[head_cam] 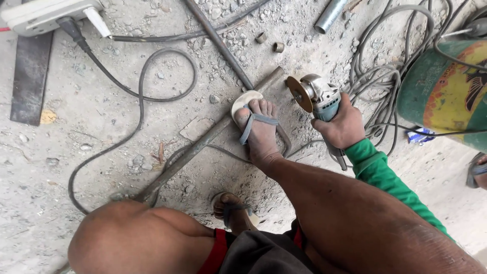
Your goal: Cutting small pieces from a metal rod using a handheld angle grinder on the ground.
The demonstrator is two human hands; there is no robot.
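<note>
My right hand (343, 126), in a green sleeve, is closed around the body of a grey angle grinder (320, 97). Its round cutting disc (299, 94) stands upright just right of the upper end of a long rusty steel bar (203, 141) that lies diagonally on the dusty concrete ground. My foot in a pale sandal (258, 129) presses down on that bar near the disc. My other sandalled foot (234, 209) sits lower, between my bent knees. My left hand is out of sight.
A black cable (139, 96) loops over the ground from a white power strip (48, 14) at top left. A thin rod (218, 43) and a metal pipe (329, 15) lie beyond. A green drum (441, 91) and tangled grey cables (378, 86) stand right. Another person's sandalled foot (477, 170) shows at the right edge.
</note>
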